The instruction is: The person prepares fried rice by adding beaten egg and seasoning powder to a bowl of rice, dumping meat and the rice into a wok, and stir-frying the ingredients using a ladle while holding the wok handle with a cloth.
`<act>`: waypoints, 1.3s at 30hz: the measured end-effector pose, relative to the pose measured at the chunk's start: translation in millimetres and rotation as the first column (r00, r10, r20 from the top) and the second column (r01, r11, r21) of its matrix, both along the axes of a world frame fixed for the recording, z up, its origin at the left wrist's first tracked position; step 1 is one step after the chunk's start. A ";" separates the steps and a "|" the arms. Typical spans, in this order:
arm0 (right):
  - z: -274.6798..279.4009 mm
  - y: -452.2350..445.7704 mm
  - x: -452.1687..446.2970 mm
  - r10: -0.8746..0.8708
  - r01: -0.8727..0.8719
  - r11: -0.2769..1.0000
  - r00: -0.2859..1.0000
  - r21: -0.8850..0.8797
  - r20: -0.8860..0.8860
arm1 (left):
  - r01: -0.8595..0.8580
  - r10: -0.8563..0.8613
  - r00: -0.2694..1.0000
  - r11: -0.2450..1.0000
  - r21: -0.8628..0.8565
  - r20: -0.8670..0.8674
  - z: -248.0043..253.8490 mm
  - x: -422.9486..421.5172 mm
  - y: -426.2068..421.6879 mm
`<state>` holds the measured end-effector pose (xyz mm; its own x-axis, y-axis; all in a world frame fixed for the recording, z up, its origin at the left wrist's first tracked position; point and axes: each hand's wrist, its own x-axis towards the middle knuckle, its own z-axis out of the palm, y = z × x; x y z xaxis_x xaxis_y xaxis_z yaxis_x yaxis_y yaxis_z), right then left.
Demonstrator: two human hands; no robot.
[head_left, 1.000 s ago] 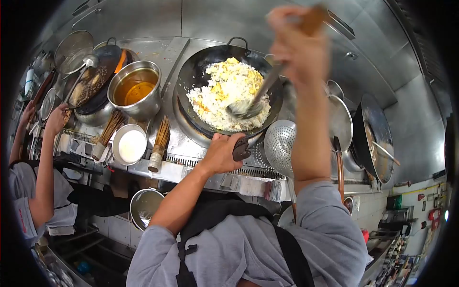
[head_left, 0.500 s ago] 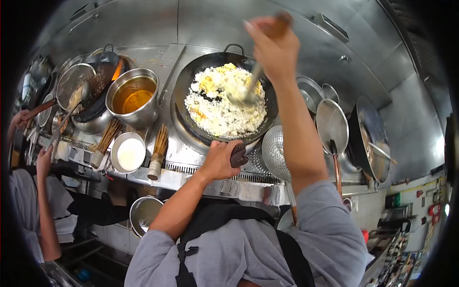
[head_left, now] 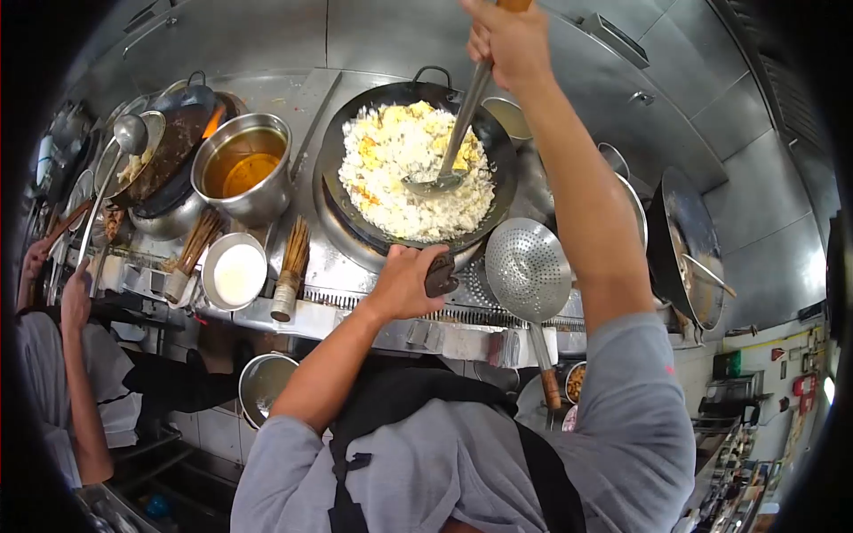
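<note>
A black wok [head_left: 502, 147] sits on the burner, its bed of white rice [head_left: 391, 178] mixed with yellow egg [head_left: 418, 115]. My right hand [head_left: 511, 44] is wrapped round the wooden-ended handle of a ladle [head_left: 466, 115], high over the wok's far right side. The ladle's bowl rests in the rice, right of the middle. At the wok's near rim, my left hand [head_left: 404, 282] is closed on the wok with a dark brown folded pad [head_left: 441, 275] showing under its fingers. The near handle itself is hidden.
Left of the wok stand a metal pot of orange-brown liquid [head_left: 268, 176], a bowl of white contents [head_left: 238, 275] and bamboo brushes [head_left: 289, 271]. A perforated skimmer [head_left: 529, 271] lies to the right, another wok [head_left: 689, 240] beyond. A co-worker's hands [head_left: 75, 298] hold tools at far left.
My right hand has moved up and slightly left, and the ladle's bowl has shifted a little left through the rice. My left hand stays at the rim. The co-worker's ladle has risen.
</note>
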<state>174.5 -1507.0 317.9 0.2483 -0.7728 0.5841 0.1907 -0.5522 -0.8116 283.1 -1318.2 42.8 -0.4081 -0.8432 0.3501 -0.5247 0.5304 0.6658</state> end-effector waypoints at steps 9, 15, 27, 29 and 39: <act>-31.1 52.7 26.4 -0.169 0.158 0.985 0.944 -0.062 -0.284 | 0.018 -0.021 0.998 0.999 -0.049 -0.058 1.7 -4.4 1.9; 6.6 99.3 -14.1 -0.204 0.194 0.972 0.977 -0.131 -0.068 | -0.022 0.022 0.999 1.000 0.013 -0.036 2.4 -5.5 0.4; -41.6 -3.4 13.4 -0.241 0.233 0.954 0.970 -0.189 -0.022 | -0.007 0.004 0.997 0.999 -0.037 -0.076 -8.3 -7.1 4.2; -25.5 46.4 0.8 -0.301 0.278 0.941 0.948 -0.193 -0.102 | -0.011 0.013 0.997 1.000 0.025 -0.078 3.0 -3.4 1.3; 12.4 -14.1 -107.9 -0.077 0.145 0.973 0.936 -0.178 0.342 | -0.020 0.016 0.990 0.999 -0.028 -0.139 -3.1 4.2 -2.2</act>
<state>66.6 -1521.1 330.3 -0.0660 -0.6447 0.7616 0.3580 -0.7277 -0.5850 287.4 -1320.4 39.7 -0.3388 -0.8385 0.4267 -0.4380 0.5419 0.7172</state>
